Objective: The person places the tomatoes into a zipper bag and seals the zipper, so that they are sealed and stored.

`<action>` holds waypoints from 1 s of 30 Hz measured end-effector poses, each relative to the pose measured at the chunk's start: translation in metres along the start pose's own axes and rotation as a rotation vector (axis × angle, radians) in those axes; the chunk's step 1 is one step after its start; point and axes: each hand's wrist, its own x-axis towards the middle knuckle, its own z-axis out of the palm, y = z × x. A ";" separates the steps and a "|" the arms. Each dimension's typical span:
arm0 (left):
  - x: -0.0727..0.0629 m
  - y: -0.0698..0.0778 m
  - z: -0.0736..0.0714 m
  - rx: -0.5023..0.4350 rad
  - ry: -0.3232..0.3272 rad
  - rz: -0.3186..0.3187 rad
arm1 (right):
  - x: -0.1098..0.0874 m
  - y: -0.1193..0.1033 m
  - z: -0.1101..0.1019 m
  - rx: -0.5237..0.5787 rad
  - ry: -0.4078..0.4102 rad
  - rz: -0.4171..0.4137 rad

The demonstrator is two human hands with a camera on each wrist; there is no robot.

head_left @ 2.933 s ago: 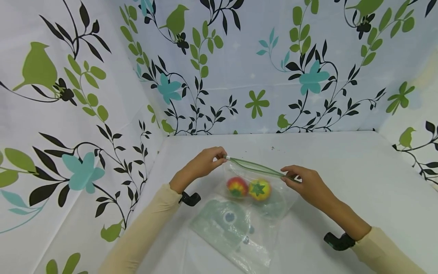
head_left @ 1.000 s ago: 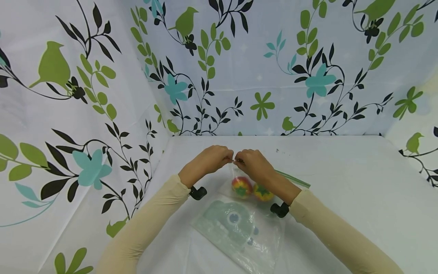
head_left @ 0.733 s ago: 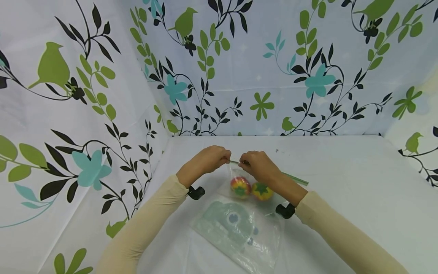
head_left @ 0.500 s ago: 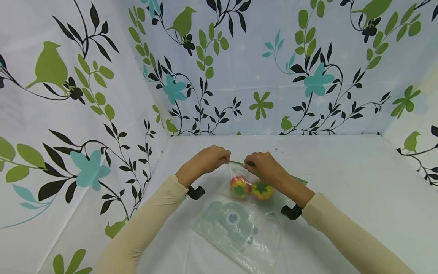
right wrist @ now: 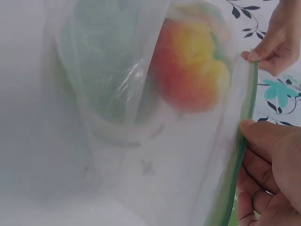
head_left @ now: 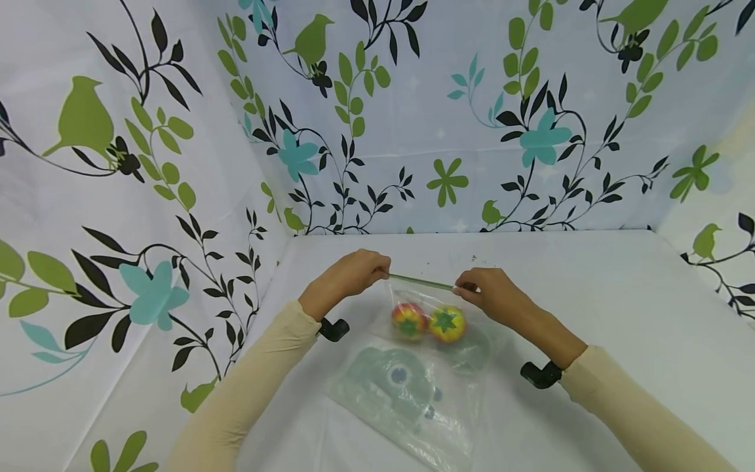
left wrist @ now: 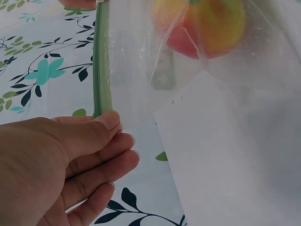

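Note:
A clear zip bag (head_left: pixel 407 298) with a green zip strip (head_left: pixel 421 282) is stretched between the two hands, its strip raised. Two round red-and-yellow fruits with green star-shaped tops show through the plastic, the redder one (head_left: pixel 408 320) on the left and the yellower one (head_left: pixel 447 324) beside it. My left hand (head_left: pixel 354 272) pinches the strip's left end between thumb and forefinger; the left wrist view shows its other fingers loosely bent. Farther right, my right hand (head_left: pixel 495 292) pinches the strip between thumb and fingertips. The strip's right end is hidden in the head view.
Clear plastic with a pale green round print (head_left: pixel 389 387) lies below the fruits; whether it belongs to the same bag I cannot tell. Everything rests on a white table (head_left: pixel 590 282). Patterned cloth (head_left: pixel 377 164) rises behind and at both sides.
The right hand has moved rightward along the strip, away from the left hand. The strip's edges, apart in the oldest frame, now look like one line between the hands.

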 end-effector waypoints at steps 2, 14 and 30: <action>0.001 -0.002 0.001 -0.006 -0.002 -0.005 | -0.004 0.004 -0.004 0.007 -0.008 0.006; -0.001 -0.010 0.002 -0.035 0.011 -0.012 | -0.033 0.033 -0.024 -0.004 -0.024 0.056; 0.003 -0.018 0.006 -0.082 0.011 -0.062 | -0.057 0.054 -0.040 0.015 -0.033 0.105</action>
